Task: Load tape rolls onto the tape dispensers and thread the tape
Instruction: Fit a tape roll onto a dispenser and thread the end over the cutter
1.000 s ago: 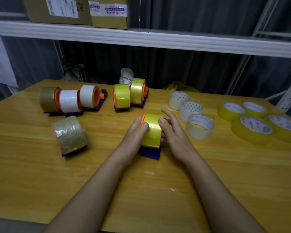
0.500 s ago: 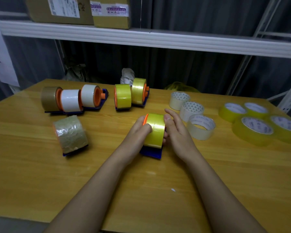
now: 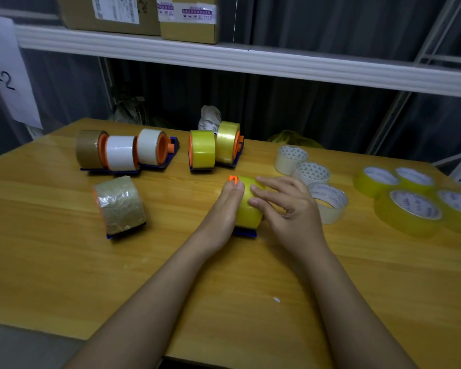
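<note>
Your left hand (image 3: 228, 206) is gripping the yellow roll (image 3: 248, 206); your right hand (image 3: 282, 206), fingers relaxed, is feeling its surface—be picking slowly for the tape's edge.

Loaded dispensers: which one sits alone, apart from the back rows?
The crinkled brown roll's dispenser, front left, standing by itself. The other idle ones sit side by side at the back: a row of three and a yellow pair.
</note>
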The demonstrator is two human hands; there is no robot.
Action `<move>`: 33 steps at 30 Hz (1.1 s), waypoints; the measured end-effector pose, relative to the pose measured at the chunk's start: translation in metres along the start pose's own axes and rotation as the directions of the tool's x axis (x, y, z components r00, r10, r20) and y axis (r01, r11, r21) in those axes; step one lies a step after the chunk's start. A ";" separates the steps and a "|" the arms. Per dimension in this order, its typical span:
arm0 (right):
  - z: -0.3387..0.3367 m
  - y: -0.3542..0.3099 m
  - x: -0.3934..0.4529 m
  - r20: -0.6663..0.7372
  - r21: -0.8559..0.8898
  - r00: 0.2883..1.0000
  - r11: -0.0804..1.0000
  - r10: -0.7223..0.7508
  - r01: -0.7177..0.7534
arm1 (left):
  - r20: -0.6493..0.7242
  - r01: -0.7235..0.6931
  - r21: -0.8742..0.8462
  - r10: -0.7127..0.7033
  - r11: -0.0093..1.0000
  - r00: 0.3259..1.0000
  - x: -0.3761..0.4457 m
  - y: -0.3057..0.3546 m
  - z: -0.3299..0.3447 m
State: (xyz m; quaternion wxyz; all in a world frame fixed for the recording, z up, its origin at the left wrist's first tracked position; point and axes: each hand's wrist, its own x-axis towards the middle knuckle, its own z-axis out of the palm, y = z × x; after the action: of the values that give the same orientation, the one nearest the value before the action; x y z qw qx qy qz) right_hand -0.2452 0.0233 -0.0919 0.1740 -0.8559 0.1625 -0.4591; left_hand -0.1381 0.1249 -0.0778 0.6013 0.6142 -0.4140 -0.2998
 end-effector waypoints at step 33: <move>-0.014 -0.003 0.004 0.023 0.146 0.974 0.963 0.225 -0.226 | 0.219 -0.130 0.110 0.104 0.985 0.970 -0.004 -0.007 -0.005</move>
State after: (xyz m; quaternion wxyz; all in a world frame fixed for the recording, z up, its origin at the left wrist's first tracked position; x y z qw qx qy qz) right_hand -0.2540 0.0222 -0.0801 0.2884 -0.8180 0.2239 -0.4445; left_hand -0.1345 0.1302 -0.0852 0.5313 0.5891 -0.5291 -0.3014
